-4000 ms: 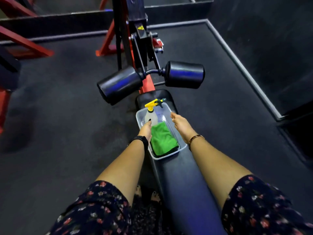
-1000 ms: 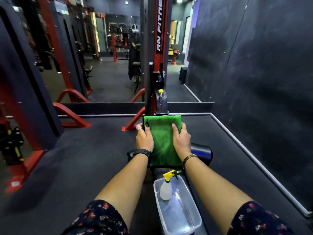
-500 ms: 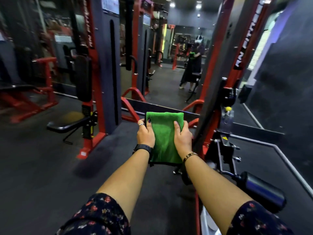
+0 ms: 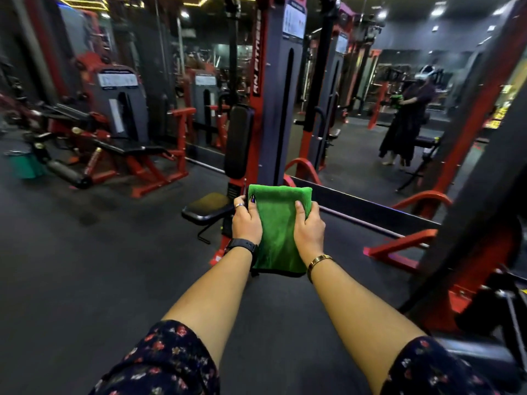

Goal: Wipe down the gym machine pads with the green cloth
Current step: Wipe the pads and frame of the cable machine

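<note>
I hold the folded green cloth up in front of me with both hands, well above the dark floor. My left hand grips its left edge, thumb on the front. My right hand grips the right edge the same way. Straight behind the cloth stands a red and grey machine with an upright black back pad and a small black seat pad. The cloth touches no pad.
A red leg machine with a black bench stands at the left. A mirror wall ahead reflects a person. A red machine frame rises close at the right, with a black pad edge at the lower right.
The cloth came out of the clear tub on the bench and is now raised in both hands. My view has swung left, from the bench's roller pads toward the machine with the seat.
</note>
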Demonstrator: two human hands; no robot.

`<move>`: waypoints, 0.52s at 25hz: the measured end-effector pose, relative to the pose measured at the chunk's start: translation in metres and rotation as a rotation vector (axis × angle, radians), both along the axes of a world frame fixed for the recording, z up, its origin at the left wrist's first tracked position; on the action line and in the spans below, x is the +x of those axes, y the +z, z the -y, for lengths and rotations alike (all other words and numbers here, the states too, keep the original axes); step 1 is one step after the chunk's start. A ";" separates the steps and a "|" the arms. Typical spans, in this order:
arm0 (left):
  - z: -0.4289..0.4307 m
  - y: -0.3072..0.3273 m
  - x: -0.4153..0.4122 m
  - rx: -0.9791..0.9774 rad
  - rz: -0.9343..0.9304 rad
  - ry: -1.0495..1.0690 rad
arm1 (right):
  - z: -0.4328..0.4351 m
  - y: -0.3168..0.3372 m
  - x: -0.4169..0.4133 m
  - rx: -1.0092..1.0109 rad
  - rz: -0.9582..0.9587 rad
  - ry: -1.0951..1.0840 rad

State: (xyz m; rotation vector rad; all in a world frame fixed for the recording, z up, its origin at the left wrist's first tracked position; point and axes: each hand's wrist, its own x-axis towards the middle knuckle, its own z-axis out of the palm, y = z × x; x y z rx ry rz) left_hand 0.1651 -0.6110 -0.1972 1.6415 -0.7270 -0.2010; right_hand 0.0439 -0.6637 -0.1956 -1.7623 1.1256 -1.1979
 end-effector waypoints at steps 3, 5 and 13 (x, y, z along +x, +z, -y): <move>0.000 -0.004 0.047 -0.001 -0.020 0.031 | 0.005 -0.002 0.051 -0.007 -0.006 0.040; 0.006 -0.008 0.077 -0.005 -0.022 0.041 | 0.015 -0.008 0.082 0.003 -0.006 0.050; 0.077 -0.018 0.203 0.034 -0.006 0.163 | 0.095 -0.020 0.218 0.013 -0.043 0.111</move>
